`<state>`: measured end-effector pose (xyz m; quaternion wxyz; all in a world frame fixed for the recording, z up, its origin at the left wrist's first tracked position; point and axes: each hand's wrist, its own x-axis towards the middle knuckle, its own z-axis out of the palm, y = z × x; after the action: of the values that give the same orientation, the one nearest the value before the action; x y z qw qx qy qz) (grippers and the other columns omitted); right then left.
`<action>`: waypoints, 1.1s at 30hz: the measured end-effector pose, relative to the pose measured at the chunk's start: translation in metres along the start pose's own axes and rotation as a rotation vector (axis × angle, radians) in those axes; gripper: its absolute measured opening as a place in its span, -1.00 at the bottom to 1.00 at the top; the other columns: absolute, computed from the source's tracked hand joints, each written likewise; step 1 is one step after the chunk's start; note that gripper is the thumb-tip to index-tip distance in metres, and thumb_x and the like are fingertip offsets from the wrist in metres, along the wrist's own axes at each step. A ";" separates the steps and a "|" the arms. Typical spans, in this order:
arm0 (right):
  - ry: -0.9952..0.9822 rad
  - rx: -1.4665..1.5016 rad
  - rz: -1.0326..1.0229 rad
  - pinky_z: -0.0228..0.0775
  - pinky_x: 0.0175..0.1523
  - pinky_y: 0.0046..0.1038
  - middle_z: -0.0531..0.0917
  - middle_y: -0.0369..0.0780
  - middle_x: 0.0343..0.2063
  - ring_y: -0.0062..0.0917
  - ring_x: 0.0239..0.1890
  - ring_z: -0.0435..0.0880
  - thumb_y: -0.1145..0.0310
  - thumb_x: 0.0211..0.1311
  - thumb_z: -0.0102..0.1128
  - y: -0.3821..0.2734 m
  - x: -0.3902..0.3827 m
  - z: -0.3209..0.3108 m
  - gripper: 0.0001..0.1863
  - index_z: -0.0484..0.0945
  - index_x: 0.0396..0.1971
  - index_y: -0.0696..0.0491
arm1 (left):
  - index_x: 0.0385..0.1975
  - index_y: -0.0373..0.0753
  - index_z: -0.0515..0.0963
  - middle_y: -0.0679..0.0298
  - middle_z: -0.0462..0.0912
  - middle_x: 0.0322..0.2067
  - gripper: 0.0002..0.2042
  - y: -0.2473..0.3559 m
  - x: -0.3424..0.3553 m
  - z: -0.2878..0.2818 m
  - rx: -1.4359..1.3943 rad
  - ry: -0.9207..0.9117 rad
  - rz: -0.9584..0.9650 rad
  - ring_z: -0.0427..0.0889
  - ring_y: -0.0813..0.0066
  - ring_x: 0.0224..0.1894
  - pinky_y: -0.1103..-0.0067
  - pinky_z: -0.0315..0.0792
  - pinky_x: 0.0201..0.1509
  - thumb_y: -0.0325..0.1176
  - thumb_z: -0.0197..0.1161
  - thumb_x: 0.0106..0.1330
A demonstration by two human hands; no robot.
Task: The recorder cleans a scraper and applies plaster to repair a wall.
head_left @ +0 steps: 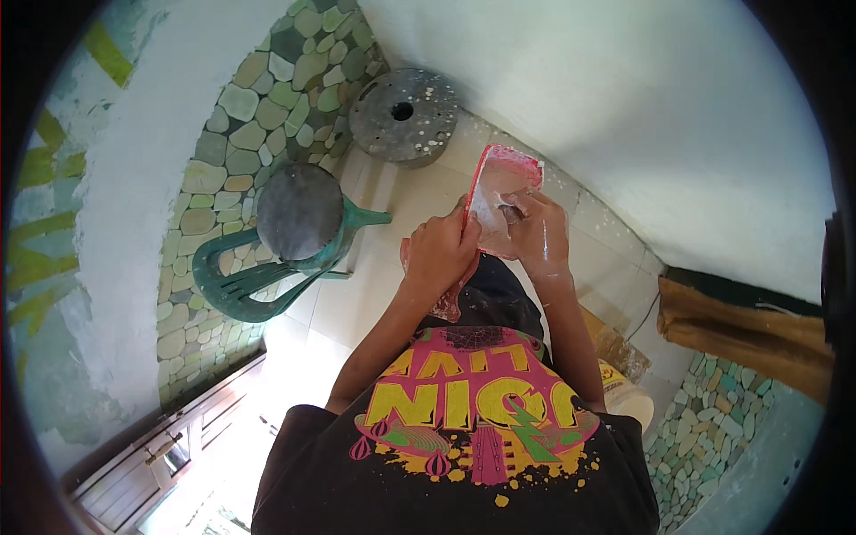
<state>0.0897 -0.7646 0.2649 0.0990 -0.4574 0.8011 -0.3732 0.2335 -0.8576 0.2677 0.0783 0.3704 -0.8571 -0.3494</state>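
In front of my chest, my left hand [441, 250] is closed round the side of a red plastic pan [493, 201], shaped like a dustpan and coated with whitish paste. A red part of it reaches down below that hand. My right hand [540, 234] is bent over the pan's inside, its fingers curled round a small dark grey piece [512, 214]; its kind does not show clearly. Wet white smears mark the right hand and wrist.
Left stands a green plastic chair [236, 276] with a round dark disc [300, 212] on it. A paint-spotted round grey block [406, 116] sits in the far corner, by the white wall [624, 107]. A pale bucket [624, 397] is at my right; a wooden door [152, 446] is lower left.
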 end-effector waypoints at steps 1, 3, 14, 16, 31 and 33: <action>-0.046 0.007 0.032 0.51 -0.08 -0.15 0.68 -0.07 -0.27 -0.09 -0.19 0.67 0.51 0.06 0.32 0.000 0.012 0.005 -0.83 0.69 -0.30 0.15 | 0.11 -0.24 0.55 -0.16 0.65 -0.50 -0.60 -0.004 0.008 -0.002 0.002 0.003 -0.018 0.65 -0.25 -0.39 0.02 0.50 -0.20 -0.18 0.02 0.40; -0.091 -0.039 0.030 0.52 -0.09 -0.15 0.68 -0.08 -0.28 -0.09 -0.18 0.67 0.49 0.07 0.32 0.000 0.036 0.013 -0.82 0.68 -0.28 0.14 | 0.12 -0.24 0.54 -0.15 0.65 -0.50 -0.60 -0.010 0.026 -0.007 0.009 0.009 -0.047 0.65 -0.25 -0.40 0.02 0.50 -0.20 -0.18 0.02 0.40; -0.142 0.062 -0.140 0.53 -0.06 -0.15 0.68 -0.12 -0.23 -0.09 -0.15 0.65 0.52 0.05 0.32 0.016 0.170 0.037 -0.76 0.66 -0.22 0.13 | 0.16 -0.22 0.48 -0.20 0.64 -0.47 -0.59 -0.015 0.138 -0.046 0.040 0.063 -0.189 0.64 -0.28 -0.36 0.00 0.48 -0.19 -0.20 0.03 0.39; -0.070 0.065 -0.199 0.53 -0.03 -0.21 0.68 -0.12 -0.20 -0.15 -0.13 0.66 0.55 0.06 0.30 0.019 0.197 0.037 -0.71 0.67 -0.15 0.13 | 0.12 -0.22 0.51 -0.20 0.64 -0.46 -0.62 -0.018 0.156 -0.050 0.028 0.090 -0.210 0.63 -0.29 -0.35 -0.01 0.47 -0.19 -0.19 0.02 0.40; -0.560 0.725 0.081 0.45 0.00 -0.53 0.68 -0.19 -0.15 -0.51 -0.18 0.63 0.60 0.02 0.42 0.026 0.244 0.071 -0.58 0.59 -0.04 0.24 | -0.33 -0.47 0.57 -0.28 0.60 -0.42 -0.59 -0.092 0.301 -0.068 -0.387 0.477 -0.404 0.58 -0.33 -0.28 0.12 0.40 -0.25 -0.17 0.00 0.50; -0.571 0.668 -0.015 0.45 0.01 -0.53 0.69 -0.20 -0.14 -0.50 -0.18 0.64 0.57 -0.01 0.46 0.012 0.256 0.086 -0.54 0.60 -0.02 0.22 | -0.32 -0.48 0.57 -0.28 0.60 -0.42 -0.59 -0.101 0.319 -0.072 -0.431 0.510 -0.405 0.58 -0.33 -0.29 0.14 0.40 -0.26 -0.17 0.00 0.50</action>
<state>-0.0188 -1.0115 0.2429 0.4561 -0.4908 0.5738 -0.4710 0.0929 -1.1650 0.2150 0.2944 0.5821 -0.6265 -0.4265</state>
